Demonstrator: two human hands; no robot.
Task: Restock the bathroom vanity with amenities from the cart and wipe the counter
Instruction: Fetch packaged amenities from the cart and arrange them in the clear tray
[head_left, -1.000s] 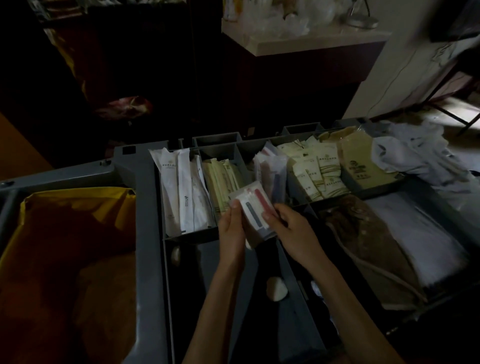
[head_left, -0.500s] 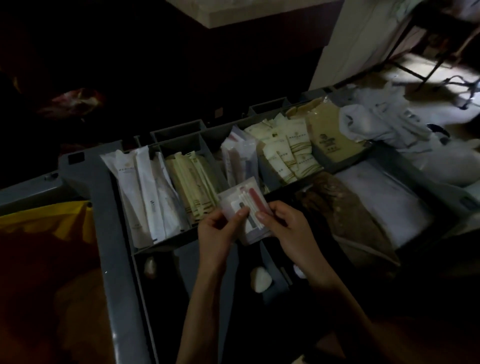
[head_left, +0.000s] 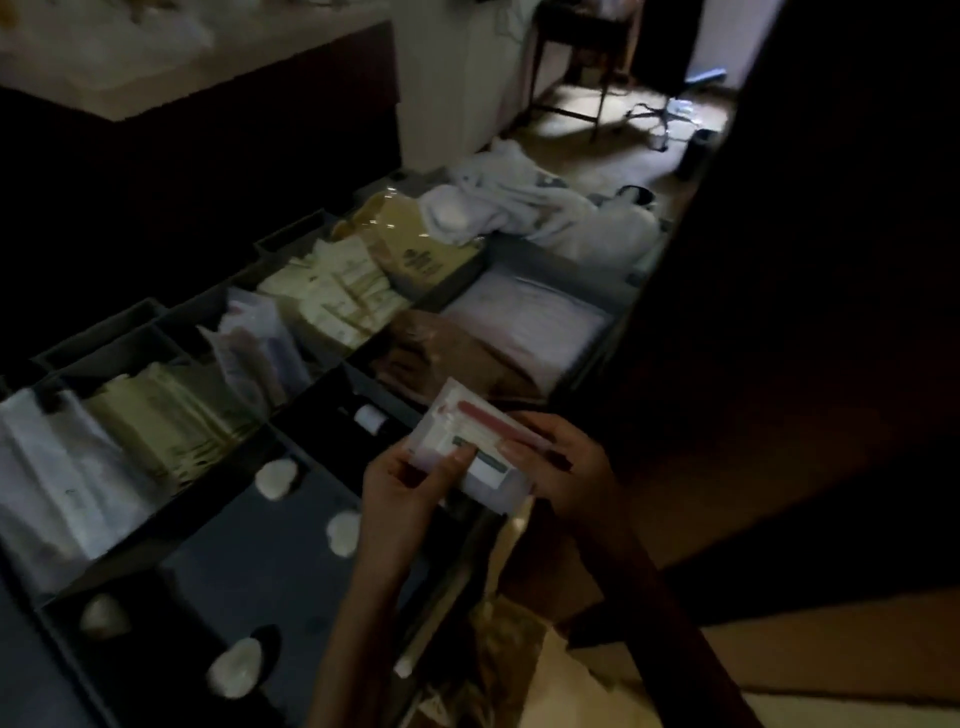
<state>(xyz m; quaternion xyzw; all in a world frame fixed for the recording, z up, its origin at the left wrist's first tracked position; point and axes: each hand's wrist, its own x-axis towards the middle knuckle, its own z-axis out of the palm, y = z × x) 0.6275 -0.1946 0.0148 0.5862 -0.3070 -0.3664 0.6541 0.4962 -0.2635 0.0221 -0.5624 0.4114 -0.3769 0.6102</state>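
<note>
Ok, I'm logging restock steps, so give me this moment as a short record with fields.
held item: clear amenity packet, pink stick inside
left hand: pinches its left edge
right hand: grips its right end
location: over the grey cart
behind: pale sachets in compartments; white towels at the far end

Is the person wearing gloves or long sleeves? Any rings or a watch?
No gloves: the left hand and the right hand are both bare. The forearms are bare too, with no sleeve cuff showing down to the picture's edge. No watch, bracelet or ring shows, though the light is dim, so something small could be missed.
</note>
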